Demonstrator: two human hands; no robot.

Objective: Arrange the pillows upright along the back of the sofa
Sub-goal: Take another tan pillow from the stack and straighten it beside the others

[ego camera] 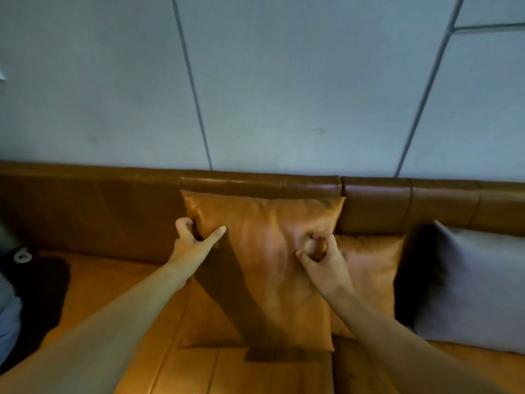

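**Tan pillow being stood against the sofa back**

The landmark is the tan leather pillow (pixel 264 251), which stands roughly upright at the middle of the sofa (pixel 113 280), its top edge just below the rolled top of the sofa back (pixel 261 182) and its lower edge on the seat.

Far to the left of this pillow, a dark object (pixel 37 285) lies on the seat at the frame's edge; what it is cannot be told.

At the pillow's upper left corner, the left hand (pixel 196 240) pinches the leather, thumb on the front face and curled fingers wrapped round the side edge. On the pillow's right-hand part, the right hand (pixel 321 257) is closed on a bunched fold of the cover, and creases run out from that grip.

Just to the right of the tan pillow, and partly hidden behind it, a second tan pillow (pixel 372 268) leans against the sofa back. Further right again stands a grey pillow (pixel 468 282), separated from the second one by a dark gap.

The step in hand looks to be the setting of the middle pillow: it is gripped by both hands and appears almost seated. The next move probably calls for pressing it back until it rests flat on the sofa back, then releasing both pinches gently so that it does not slump forward. Its creased face may need smoothing.
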